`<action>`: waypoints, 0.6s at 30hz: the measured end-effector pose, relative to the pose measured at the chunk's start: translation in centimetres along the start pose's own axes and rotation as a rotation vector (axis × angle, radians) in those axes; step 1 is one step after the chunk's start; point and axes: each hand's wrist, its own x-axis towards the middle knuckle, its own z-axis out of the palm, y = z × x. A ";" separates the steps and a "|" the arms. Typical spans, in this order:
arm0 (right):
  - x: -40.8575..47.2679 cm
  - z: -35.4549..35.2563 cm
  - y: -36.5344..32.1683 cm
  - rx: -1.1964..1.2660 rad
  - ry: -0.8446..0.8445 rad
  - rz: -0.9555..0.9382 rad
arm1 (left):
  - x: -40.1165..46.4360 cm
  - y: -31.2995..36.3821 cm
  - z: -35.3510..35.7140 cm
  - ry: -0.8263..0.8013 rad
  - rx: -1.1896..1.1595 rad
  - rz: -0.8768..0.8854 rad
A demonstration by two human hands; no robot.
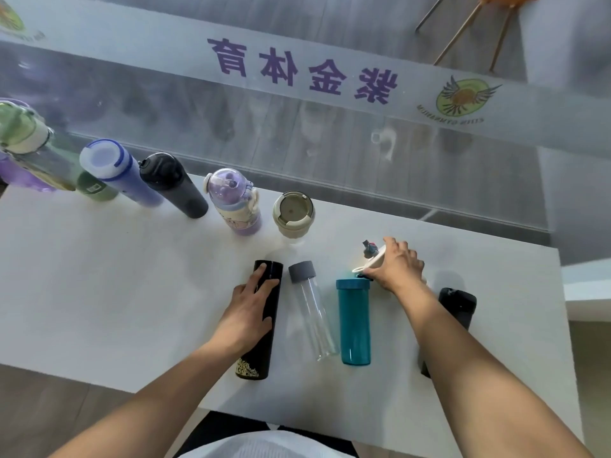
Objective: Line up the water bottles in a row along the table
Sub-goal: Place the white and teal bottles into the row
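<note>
Several bottles stand in a row along the far edge of the white table (pixel 99 292): a green-lidded one (pixel 20 133), a blue one (pixel 112 170), a dark grey one (pixel 172 185), a purple child's bottle (pixel 234 203) and a beige cup (pixel 293 213). Nearer me lie a black flask (pixel 267 345), a clear bottle with a grey cap (pixel 310 312), a teal bottle (pixel 354 322) and a black bottle (pixel 458 305). My left hand (pixel 251 309) grips the black flask. My right hand (pixel 396 266) is closed on a white bottle with a small figure on its lid (pixel 372 254).
A glass wall with purple lettering (pixel 304 67) runs just behind the table's far edge. The table's right edge (pixel 562 292) lies close to the black bottle. Chair legs (pixel 463 28) show beyond the glass.
</note>
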 end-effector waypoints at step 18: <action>-2.0 -3.0 -3.0 0.555 0.239 -0.213 | 0.2 1.0 0.2 0.021 -0.008 -0.002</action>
